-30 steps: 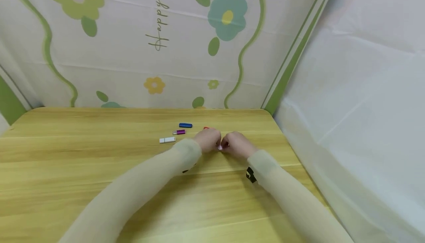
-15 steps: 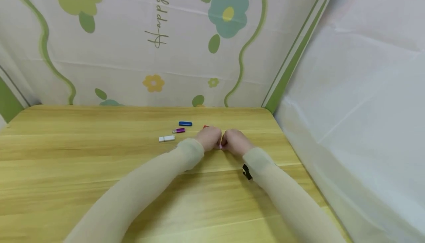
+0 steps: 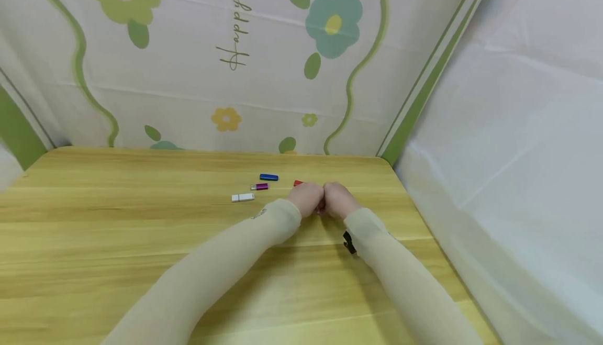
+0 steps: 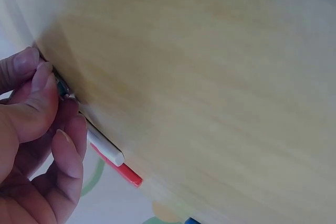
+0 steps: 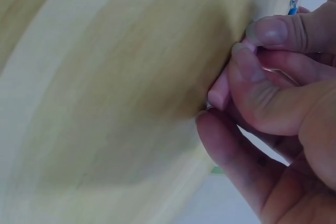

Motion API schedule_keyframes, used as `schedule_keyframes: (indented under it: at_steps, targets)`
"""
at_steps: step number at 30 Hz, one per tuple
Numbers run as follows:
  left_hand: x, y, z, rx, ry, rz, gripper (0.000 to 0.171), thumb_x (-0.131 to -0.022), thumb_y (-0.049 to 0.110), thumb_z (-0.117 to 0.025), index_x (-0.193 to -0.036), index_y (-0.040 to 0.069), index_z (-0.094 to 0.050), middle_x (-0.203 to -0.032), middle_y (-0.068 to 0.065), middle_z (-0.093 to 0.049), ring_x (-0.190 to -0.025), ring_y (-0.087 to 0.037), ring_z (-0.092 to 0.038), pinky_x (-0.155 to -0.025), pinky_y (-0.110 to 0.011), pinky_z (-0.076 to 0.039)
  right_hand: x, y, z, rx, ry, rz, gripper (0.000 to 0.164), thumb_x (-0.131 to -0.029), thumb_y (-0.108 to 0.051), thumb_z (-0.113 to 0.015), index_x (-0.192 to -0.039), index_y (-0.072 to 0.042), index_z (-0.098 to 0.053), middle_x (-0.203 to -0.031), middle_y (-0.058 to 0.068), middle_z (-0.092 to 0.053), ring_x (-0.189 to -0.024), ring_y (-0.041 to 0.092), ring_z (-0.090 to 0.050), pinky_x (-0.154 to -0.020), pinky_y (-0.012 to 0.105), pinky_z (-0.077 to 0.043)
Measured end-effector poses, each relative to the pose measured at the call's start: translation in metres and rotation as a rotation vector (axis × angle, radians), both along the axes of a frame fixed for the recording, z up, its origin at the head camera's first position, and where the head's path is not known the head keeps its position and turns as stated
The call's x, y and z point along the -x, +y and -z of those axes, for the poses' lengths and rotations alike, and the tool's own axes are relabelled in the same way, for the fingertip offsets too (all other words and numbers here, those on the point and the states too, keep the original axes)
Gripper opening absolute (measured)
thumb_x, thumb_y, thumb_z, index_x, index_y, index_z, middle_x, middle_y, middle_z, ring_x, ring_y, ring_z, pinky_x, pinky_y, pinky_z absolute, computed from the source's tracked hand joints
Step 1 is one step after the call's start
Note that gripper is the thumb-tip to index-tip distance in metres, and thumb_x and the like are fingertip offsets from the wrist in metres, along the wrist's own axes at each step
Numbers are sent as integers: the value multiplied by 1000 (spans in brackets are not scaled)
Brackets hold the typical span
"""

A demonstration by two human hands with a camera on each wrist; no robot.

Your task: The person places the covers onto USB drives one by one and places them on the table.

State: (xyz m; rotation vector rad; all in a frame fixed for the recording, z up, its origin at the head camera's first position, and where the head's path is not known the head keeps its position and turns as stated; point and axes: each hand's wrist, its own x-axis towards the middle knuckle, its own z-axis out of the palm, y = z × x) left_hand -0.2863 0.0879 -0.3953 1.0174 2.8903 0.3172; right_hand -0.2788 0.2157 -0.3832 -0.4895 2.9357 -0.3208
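Both hands meet low over the wooden table in the head view, with a small pink USB stick [image 5: 220, 91] between them. My right hand [image 3: 340, 199] pinches the stick between thumb and fingers. The thumb and fingers of my left hand [image 3: 306, 198] pinch its other end, right against the right hand's fingertips. Much of the stick is hidden by fingers. In the left wrist view a dark, shiny bit [image 4: 62, 87] shows between the fingers. A red USB stick [image 3: 298, 183] lies just behind the left hand, partly covered by it.
Left of the hands on the table [image 3: 141, 230] lie a blue USB stick [image 3: 269, 177], a purple USB stick [image 3: 259, 187] and a white USB stick [image 3: 242, 197]. A flower-printed cloth [image 3: 188, 93] hangs behind the table, and a white sheet [image 3: 509, 151] hangs along its right side.
The two hands have drawn closer until they touch, and less of the pink USB stick shows between them. The head view has shifted slightly. The other sticks stay where they lie.
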Motion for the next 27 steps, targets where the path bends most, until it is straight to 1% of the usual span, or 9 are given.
schedule_keyframes:
  at_steps: [5, 9, 15, 18, 20, 22, 24, 27]
  targets:
    - [-2, 0, -5, 1, 2, 11, 7, -92, 13, -73, -86, 17, -73, -85, 3, -69, -76, -11, -59, -75, -23, -51, -1, -2, -5, -4, 3, 13, 19, -72, 0, -84, -76, -6, -66, -74, 3, -63, -67, 17, -56, -68, 31, -53]
    - [-3, -1, -8, -3, -10, 0, 8, -93, 14, -71, -85, 17, -72, -82, 3, -67, -75, -12, -58, -74, -23, -50, -1, -4, -6, -17, -5, 17, 20, -72, 1, -85, -77, -6, -67, -75, 3, -64, -68, 16, -55, -69, 31, -53]
    - [-4, -4, -6, -23, -25, -30, 13, -95, 12, -68, -84, 17, -72, -83, 3, -67, -73, -11, -58, -71, -23, -50, 1, -8, -6, -21, -29, 33, 21, -71, 4, -85, -76, -7, -68, -75, 3, -65, -67, 17, -54, -69, 32, -52]
    - [-5, -5, -5, -27, -20, -34, 13, -95, 12, -67, -84, 17, -72, -84, 2, -68, -73, -11, -58, -70, -24, -50, 1, -9, -5, -19, -31, 34, 21, -71, 5, -84, -76, -8, -69, -76, 2, -65, -68, 17, -53, -70, 31, -52]
    - [-6, -7, -4, -29, -20, -29, 13, -96, 11, -66, -85, 16, -72, -85, 2, -69, -74, -11, -59, -71, -24, -50, 0, -10, -5, -16, -21, 27, 21, -71, 5, -85, -75, -8, -68, -75, 1, -64, -67, 16, -53, -70, 31, -52]
    - [-7, -8, -3, -34, -36, -26, 12, -96, 10, -65, -88, 15, -72, -88, 1, -70, -76, -10, -60, -73, -24, -51, -1, -10, -5, -16, -14, 15, 20, -72, 6, -82, -73, -8, -68, -73, 1, -64, -67, 16, -53, -68, 31, -51]
    - [-7, -10, -1, -47, -63, -24, 10, -95, 10, -67, -88, 15, -73, -89, 1, -70, -77, -10, -60, -75, -25, -51, -4, -10, -5, -26, -16, -7, 17, -74, 5, -80, -72, -8, -69, -73, 1, -65, -67, 16, -55, -68, 31, -51]
    - [-4, -15, 3, -65, -111, -15, 7, -93, 11, -70, -87, 13, -74, -85, 1, -70, -74, -11, -58, -74, -25, -51, -8, -8, -5, -31, -22, -64, 10, -79, 2, -79, -74, -5, -73, -75, 3, -68, -70, 17, -61, -71, 31, -54]
